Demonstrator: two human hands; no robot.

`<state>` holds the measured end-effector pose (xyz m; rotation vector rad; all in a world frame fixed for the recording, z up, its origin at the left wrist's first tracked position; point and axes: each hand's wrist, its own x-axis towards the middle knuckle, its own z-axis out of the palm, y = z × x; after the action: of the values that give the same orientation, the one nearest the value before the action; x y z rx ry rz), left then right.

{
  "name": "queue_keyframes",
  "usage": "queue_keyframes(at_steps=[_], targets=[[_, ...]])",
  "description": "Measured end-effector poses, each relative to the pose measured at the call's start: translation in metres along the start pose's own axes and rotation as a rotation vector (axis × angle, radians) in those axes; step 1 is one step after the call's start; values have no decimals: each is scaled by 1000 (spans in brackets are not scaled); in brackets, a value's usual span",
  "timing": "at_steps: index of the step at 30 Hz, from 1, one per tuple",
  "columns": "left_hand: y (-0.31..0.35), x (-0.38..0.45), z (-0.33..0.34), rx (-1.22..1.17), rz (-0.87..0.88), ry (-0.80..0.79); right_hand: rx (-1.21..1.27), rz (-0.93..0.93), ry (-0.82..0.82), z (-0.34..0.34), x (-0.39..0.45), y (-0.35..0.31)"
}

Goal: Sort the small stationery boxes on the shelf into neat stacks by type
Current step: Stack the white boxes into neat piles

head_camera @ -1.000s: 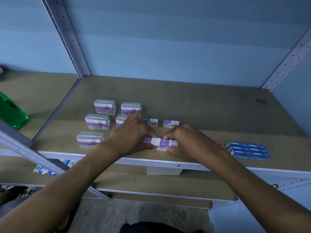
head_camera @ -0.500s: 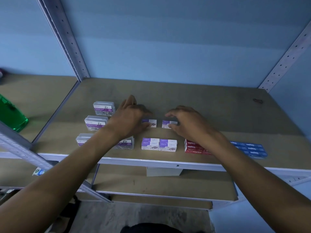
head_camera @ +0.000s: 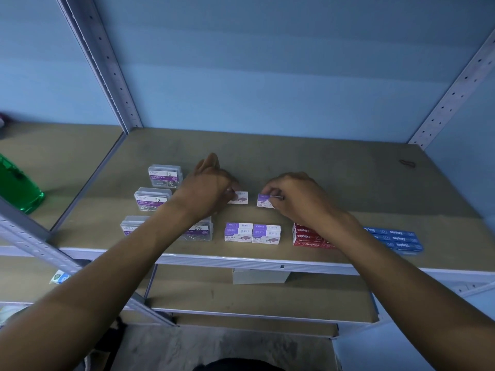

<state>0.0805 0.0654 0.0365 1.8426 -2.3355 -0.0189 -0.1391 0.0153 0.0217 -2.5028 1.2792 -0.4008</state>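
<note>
My left hand (head_camera: pixel 207 183) pinches a small purple-and-white staples box (head_camera: pixel 240 197) in the middle of the shelf (head_camera: pixel 321 178). My right hand (head_camera: pixel 297 195) pinches a second such box (head_camera: pixel 263 201) just to its right. Nearer the front edge stands a group of the same purple staples boxes (head_camera: pixel 252 232), stacked two high, two side by side. Clear paper clip boxes (head_camera: pixel 165 175) sit at the left, partly hidden by my left forearm. Red staples boxes (head_camera: pixel 305 235) lie under my right wrist, and blue staples boxes (head_camera: pixel 401 239) lie at the right.
Slotted metal uprights (head_camera: pixel 107 62) frame the shelf, with a blue wall behind. A green bottle (head_camera: pixel 18 188) stands on the neighbouring shelf at the left. A small dark object (head_camera: pixel 407 163) lies at the back right. A lower shelf (head_camera: pixel 254 295) shows beneath.
Both hands left the front purple staples stack and reached back to the two loose purple boxes. They now grip one box each.
</note>
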Motion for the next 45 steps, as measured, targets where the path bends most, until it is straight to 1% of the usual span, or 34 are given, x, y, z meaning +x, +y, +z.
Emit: queue_keyframes(at_steps=[3,8,14,21,23,25,27,31,38,40,43,45], targets=[[2,-7,-5,-7,30,29,37,-31,12,-4,-9,-6],[9,-17,-1,26,117,63,33,-42,-53,-4,-22,-12],[10,-23,14,84,177,-2,11,-33,-100,3,-31,-14],[6,-28,19,17,184,-66,2,-18,-141,8,-29,-14],[6,-28,19,-6,171,-83,24,7,-178,7,-30,-13],[6,-29,18,-16,191,-91,29,20,-242,6,-32,-14],[7,-30,18,-24,208,-94,-1,16,-271,7,-33,-15],[9,-30,19,-56,194,-35,-30,11,-262,8,-32,-18],[7,-30,22,-56,208,-28,-31,21,-267,6,-30,-20],[1,-33,17,-38,177,-20,-12,26,-240,2,-25,-22],[-19,-39,-2,-117,132,69,11,6,-172,-1,-15,-28],[-40,-45,-14,-119,109,98,21,-11,-143,-1,-5,-36]])
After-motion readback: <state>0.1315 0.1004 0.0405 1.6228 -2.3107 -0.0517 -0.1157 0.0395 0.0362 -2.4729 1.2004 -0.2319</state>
